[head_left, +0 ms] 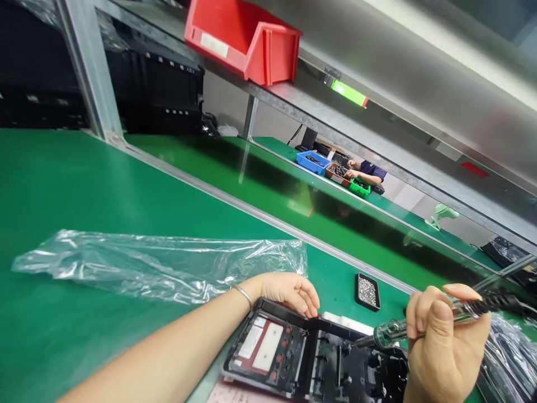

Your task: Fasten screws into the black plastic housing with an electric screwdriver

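Note:
My left hand (289,292) rests on the far edge of a black plastic housing (302,352) lying on the green bench, fingers curled over its rim. My right hand (444,336) is wrapped round an electric screwdriver (403,330) with a clear greenish barrel and a black coiled cable, its tip pointing left onto the housing's middle. A small black tray of silver screws (367,291) sits just beyond the housing, between my hands.
A crumpled clear plastic bag (159,263) lies left of my left hand. More bagged parts (507,358) are at the right edge. A red bin (243,36) sits on the overhead shelf. Far across the bench, another person's arm (364,174) rests among blue and green bins.

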`<action>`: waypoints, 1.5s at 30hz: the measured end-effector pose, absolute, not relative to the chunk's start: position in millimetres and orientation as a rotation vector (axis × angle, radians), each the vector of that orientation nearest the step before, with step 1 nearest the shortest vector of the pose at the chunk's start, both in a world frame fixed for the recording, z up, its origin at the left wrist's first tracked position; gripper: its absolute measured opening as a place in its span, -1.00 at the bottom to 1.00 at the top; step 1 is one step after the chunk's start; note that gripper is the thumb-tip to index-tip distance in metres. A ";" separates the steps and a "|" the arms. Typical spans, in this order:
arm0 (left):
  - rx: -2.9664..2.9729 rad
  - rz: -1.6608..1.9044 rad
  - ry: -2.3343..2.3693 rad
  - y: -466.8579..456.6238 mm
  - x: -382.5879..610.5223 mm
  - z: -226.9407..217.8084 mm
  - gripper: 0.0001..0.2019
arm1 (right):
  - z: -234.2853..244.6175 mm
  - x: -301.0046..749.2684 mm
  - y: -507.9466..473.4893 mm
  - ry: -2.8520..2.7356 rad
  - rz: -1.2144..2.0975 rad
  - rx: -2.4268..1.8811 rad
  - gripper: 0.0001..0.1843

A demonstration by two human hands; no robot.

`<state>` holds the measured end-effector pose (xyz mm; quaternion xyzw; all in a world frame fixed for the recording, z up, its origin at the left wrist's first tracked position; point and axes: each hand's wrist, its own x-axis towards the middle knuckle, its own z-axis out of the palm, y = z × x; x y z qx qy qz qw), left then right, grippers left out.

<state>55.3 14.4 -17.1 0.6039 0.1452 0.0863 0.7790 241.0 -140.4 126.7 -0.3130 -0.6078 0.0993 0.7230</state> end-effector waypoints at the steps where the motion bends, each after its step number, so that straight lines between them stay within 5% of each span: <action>1: 1.286 0.187 0.311 14.3 55.7 -18.0 -0.69 | 126.2 241.8 -140.5 -1.329 0.213 -0.679 -0.88; 45: 1.079 0.221 0.424 7.0 62.3 -13.2 -0.63 | 126.8 246.7 -139.5 -1.436 0.211 -0.591 -0.89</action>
